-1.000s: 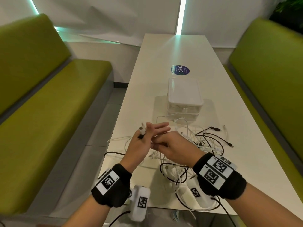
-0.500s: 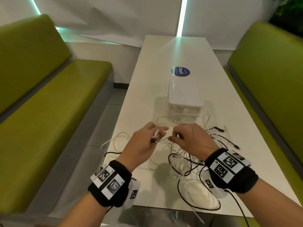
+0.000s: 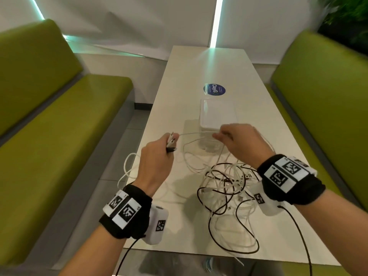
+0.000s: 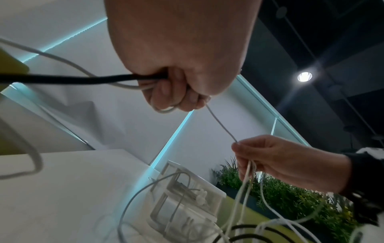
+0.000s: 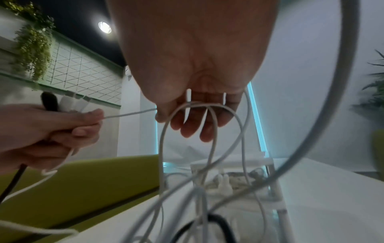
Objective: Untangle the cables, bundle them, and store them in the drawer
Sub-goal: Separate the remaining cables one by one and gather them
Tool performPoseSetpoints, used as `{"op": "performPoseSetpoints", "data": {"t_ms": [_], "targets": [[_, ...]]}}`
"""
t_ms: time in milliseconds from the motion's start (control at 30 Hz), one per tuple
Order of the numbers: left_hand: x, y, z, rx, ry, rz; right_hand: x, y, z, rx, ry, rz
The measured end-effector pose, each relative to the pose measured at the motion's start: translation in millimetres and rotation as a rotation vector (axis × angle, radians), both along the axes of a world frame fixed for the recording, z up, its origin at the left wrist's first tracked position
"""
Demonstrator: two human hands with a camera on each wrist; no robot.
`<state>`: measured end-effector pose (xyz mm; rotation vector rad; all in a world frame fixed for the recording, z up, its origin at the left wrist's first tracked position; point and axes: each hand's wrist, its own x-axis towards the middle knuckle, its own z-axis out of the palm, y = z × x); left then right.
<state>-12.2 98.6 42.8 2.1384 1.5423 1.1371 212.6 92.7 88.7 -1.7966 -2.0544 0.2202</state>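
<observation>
Cables [image 3: 225,188], white and black, lie in a loose tangle on the near right part of the white table [image 3: 278,124], with a few loops trailing over its near and left edges. Behind the tangle, toward the middle of the table, stands a small white drawer unit [image 3: 217,114]; the wrist views show its front to be clear, with white items inside. A round blue sticker [image 3: 214,90] sits on the table beyond it. Green benches [image 3: 59,124] run along both long sides, a pale wall with glowing light strips closes the far end, and leafy plants [image 3: 346,18] hang past the far right corner. The left hand [image 3: 154,160] is closed round a clutch of cable ends [image 3: 171,141], white plugs and one black, held above the left edge. The right hand [image 3: 242,141] pinches a white cable [image 3: 196,133] that runs taut between the two hands, with more white strands draped over its fingers [image 5: 192,129]. Half a second ago the hands were nearly touching over the tangle; now they are well apart, and the right hand is in front of the drawer unit.
</observation>
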Motion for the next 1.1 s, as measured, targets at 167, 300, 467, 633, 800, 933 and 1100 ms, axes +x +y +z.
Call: {"op": "performPoseSetpoints", "data": {"t_ms": [167,300,467,633,800,933,1100], "targets": [[2.0,-3.8,-0.2,0.011,-0.18,-0.06,-6.7,8.0,26.3,0.236,0.193,-0.048],[2.1,-13.2,4.1,0.128,-0.302,-0.048,-13.0,-11.0,15.3,0.018,0.263,-0.067],[8.6,-29.1,-2.2,0.154,-0.173,-0.301,-23.0,-21.4,4.1,0.03,0.363,-0.079],[26.2,-33.4,-7.1,-0.018,-0.124,-0.322,-33.5,-29.8,22.6,0.102,0.706,0.091],[32.3,-32.1,3.9,-0.098,-0.208,-0.278,-28.8,-34.8,33.8,0.119,0.715,0.21],[30.6,-24.7,2.6,-0.105,-0.255,-0.276,-21.0,-32.3,37.5,0.014,0.548,0.256],[34.3,-32.5,19.1,-0.164,-0.52,-0.348,-23.0,-33.1,33.6,-0.098,0.406,0.299]]}}
